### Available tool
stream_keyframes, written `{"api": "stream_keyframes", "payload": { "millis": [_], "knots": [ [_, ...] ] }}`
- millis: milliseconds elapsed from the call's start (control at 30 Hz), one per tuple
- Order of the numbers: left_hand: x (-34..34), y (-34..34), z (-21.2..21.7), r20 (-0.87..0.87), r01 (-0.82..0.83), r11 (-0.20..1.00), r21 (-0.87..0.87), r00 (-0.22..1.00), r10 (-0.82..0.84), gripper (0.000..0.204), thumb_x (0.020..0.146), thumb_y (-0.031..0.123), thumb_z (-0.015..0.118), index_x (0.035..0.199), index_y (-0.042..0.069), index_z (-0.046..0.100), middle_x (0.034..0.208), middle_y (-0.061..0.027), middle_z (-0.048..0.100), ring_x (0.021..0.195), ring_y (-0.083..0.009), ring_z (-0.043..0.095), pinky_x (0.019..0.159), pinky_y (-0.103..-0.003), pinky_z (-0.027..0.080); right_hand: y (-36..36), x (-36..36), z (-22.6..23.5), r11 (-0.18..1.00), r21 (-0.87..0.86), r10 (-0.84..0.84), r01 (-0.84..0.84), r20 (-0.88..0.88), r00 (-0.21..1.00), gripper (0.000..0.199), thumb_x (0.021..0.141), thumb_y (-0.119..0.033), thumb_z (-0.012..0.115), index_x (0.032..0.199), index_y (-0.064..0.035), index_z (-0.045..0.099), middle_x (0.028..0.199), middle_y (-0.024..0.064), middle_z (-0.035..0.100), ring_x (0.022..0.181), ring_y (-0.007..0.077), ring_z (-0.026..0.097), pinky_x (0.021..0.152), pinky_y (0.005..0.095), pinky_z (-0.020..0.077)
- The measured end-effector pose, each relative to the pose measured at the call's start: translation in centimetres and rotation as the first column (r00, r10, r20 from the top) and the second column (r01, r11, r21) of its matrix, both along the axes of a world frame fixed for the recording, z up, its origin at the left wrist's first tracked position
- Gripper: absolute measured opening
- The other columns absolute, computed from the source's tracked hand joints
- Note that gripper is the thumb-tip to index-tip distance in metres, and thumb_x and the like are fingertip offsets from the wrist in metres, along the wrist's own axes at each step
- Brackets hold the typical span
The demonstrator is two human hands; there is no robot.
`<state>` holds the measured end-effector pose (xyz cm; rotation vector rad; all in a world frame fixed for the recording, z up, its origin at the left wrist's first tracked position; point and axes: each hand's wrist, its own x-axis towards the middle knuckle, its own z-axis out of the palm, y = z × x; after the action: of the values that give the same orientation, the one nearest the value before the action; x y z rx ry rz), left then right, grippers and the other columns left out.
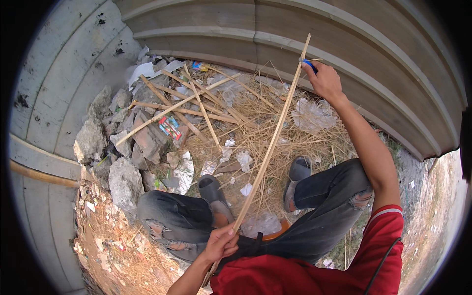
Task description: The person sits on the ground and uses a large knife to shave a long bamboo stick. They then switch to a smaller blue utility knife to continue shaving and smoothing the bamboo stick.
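A long, pale split-wood strip (273, 140), perhaps bamboo, slants from my lap up to the far right. My left hand (221, 244) is closed around its lower part, between my knees. Farther out, my right hand (323, 80) grips a small blue-handled knife (308, 64), mostly covered by the fingers. Its blade touches the strip a little below the far tip. A thin sliver sticks out to the right beside the blade.
Several wooden strips (203, 114) lie crossed on straw and shavings ahead of my feet. Broken rocks (126, 183) are piled at left. A corrugated metal wall (206, 22) curves along the far side and right. Crumpled clear plastic (313, 115) lies by the wall.
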<state>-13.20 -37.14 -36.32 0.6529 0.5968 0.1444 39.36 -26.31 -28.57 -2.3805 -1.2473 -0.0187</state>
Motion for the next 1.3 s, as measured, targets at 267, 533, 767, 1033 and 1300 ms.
{"api": "stream_keyframes", "payload": {
  "millis": [267,533,767,1033,1300],
  "knots": [
    [0.2,-0.1,-0.2,-0.030,-0.013,0.999,0.036,0.999,0.015,0.050,0.113,0.031,0.041,0.157,0.007,0.040,0.062,0.0045,0.026,0.044,-0.0055,0.023,0.042,-0.024,0.024,0.6,3.5,-1.8,0.958,-0.063,0.150,-0.281,-0.723,0.674,0.051,0.093,-0.049,0.067,0.090,0.0012,0.069,0.066,0.0112,0.061,0.064,0.0262,0.058,0.066,0.0400,0.0479],
    [-0.1,-0.2,-0.2,-0.015,0.018,1.000,0.012,1.000,-0.018,0.050,0.113,0.026,0.042,0.159,0.007,0.038,0.066,0.0040,0.028,0.049,-0.0063,0.022,0.044,-0.024,0.024,0.8,1.2,-1.4,0.940,0.302,0.159,-0.159,0.024,0.987,0.042,0.086,-0.043,0.078,0.092,-0.0022,0.071,0.080,0.0156,0.067,0.075,0.0364,0.064,0.072,0.0459,0.0498],
    [-0.3,-0.3,-0.6,-0.001,0.042,0.998,0.036,0.999,-0.042,0.050,0.113,0.026,0.042,0.159,0.007,0.036,0.066,0.0044,0.026,0.050,-0.0063,0.022,0.045,-0.024,0.024,0.6,4.5,-3.1,0.904,0.382,0.148,-0.191,0.140,0.979,0.028,0.094,-0.033,0.071,0.093,-0.0052,0.074,0.090,0.0175,0.071,0.082,0.0375,0.066,0.074,0.0448,0.0519],
    [-0.1,-0.3,-0.1,-0.035,-0.025,1.000,-0.002,0.999,0.025,0.050,0.113,0.028,0.042,0.157,0.006,0.039,0.064,0.0047,0.026,0.047,-0.0055,0.021,0.044,-0.024,0.023,0.4,5.4,-2.0,0.884,0.399,0.054,0.244,-0.606,0.794,0.043,0.101,-0.041,0.065,0.107,-0.0001,0.074,0.085,0.0087,0.076,0.067,0.0148,0.062,0.064,0.0332,0.0489],
    [1.1,0.0,0.8,0.105,-0.053,0.998,0.030,0.993,0.049,0.053,0.113,0.032,0.041,0.158,0.005,0.037,0.061,0.0049,0.026,0.044,-0.0046,0.021,0.041,-0.022,0.024,-0.3,-3.7,0.7,0.971,0.237,0.184,-0.017,-0.701,0.689,0.050,0.094,-0.048,0.074,0.098,0.0019,0.074,0.068,0.0037,0.063,0.047,0.0067,0.041,0.046,0.0277,0.0324]
  ]
}}
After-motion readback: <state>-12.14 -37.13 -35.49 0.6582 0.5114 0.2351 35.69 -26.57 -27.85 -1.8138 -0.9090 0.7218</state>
